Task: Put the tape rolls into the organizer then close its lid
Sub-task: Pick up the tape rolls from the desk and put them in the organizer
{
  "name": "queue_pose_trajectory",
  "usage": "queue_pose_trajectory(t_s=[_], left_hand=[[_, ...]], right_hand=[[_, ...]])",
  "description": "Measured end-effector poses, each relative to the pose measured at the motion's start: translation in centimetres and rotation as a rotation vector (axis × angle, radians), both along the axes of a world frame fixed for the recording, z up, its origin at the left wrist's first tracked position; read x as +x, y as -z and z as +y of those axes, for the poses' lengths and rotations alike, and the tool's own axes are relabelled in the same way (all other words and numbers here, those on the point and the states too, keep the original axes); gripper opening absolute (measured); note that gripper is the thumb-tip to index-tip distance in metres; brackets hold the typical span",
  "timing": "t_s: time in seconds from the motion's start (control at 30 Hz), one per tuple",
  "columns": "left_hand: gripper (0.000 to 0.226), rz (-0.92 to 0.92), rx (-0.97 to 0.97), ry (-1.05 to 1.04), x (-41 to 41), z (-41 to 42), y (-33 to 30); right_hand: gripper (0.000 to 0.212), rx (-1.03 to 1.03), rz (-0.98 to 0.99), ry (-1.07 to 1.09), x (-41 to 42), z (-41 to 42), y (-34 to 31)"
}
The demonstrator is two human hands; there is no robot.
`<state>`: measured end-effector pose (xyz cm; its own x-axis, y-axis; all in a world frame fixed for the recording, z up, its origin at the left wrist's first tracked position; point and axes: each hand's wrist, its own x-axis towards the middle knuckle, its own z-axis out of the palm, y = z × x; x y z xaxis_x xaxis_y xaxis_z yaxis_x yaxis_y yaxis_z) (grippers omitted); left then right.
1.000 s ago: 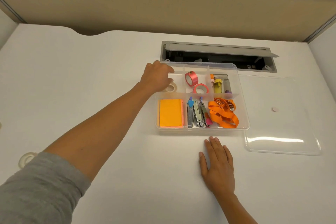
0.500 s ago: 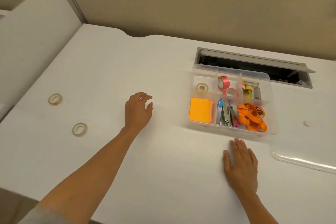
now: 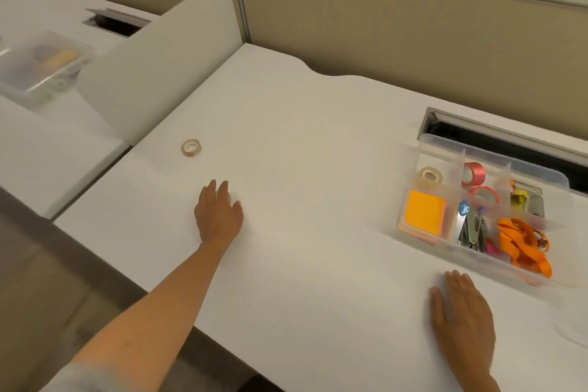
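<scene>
Apparently flat left hand (image 3: 219, 216), round tape roll (image 3: 191, 147) nearby.

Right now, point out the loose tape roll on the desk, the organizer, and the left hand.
loose tape roll (image 3: 191, 147), head view, on its ring.
organizer (image 3: 425, 138), head view, on its far-left rim corner.
left hand (image 3: 218, 215), head view, on its back.

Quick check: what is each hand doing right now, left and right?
Left hand: over the desk, whether it grips anything cannot be told.
Right hand: open, flat on the desk, empty.

I see a matt, smooth white desk (image 3: 302, 169), a clear glossy plastic organizer (image 3: 541, 175), and shiny red tape (image 3: 474, 173).
</scene>
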<state>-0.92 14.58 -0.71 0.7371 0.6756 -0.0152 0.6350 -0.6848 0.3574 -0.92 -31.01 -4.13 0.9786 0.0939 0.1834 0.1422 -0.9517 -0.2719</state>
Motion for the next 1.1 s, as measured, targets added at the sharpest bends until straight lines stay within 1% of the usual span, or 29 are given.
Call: queue_pose_trajectory(t_s=[0.1, 0.17, 0.23, 0.4, 0.53, 0.63, 0.7, 0.77, 0.8, 0.9, 1.1], left_hand=[[0.047, 0.007, -0.038, -0.032, -0.8, 1.1, 0.2], [0.04, 0.008, -0.03, -0.021, -1.0, 1.7, 0.2], [0.039, -0.002, -0.048, -0.006, -1.0, 2.1, 0.2], [0.047, -0.092, -0.091, 0.079, -0.8, 2.6, -0.2], [0.038, -0.133, -0.171, 0.16, 0.6, 1.7, -0.6], [0.029, -0.192, -0.256, 0.272, 2.4, -0.1, -1.0], [0.02, -0.279, -0.293, 0.377, 3.8, -1.8, -1.3], [0.023, -0.374, -0.296, 0.463, 5.1, -3.8, -1.6], [0.026, -0.379, -0.312, 0.482, 5.8, -4.7, -1.7], [0.032, -0.319, -0.367, 0.54, 8.1, -7.4, -1.7], [0.024, -0.303, -0.326, 0.75, 13.1, -13.4, -3.5]], right_hand=[[0.058, 0.038, -0.015, -0.102, 0.0, 4.0, 0.1], [0.055, 0.067, -0.02, -0.158, 0.3, 6.6, 0.2], [0.055, 0.09, 0.002, -0.19, 1.0, 8.6, 0.4], [0.06, 0.082, 0.066, -0.177, 2.0, 10.3, 1.0], [0.065, 0.09, 0.101, -0.131, 1.9, 10.6, 0.8], [0.066, 0.102, 0.117, -0.095, 1.9, 10.9, 0.5], [0.065, 0.109, 0.132, -0.07, 1.9, 11.0, 0.4], [0.066, 0.106, 0.132, -0.061, 1.9, 11.0, 0.4], [0.066, 0.102, 0.136, -0.058, 1.9, 11.0, 0.4], [0.065, 0.1, 0.145, -0.045, 1.9, 10.9, 0.5], [0.067, 0.114, 0.148, -0.018, 2.1, 10.7, 1.0]])
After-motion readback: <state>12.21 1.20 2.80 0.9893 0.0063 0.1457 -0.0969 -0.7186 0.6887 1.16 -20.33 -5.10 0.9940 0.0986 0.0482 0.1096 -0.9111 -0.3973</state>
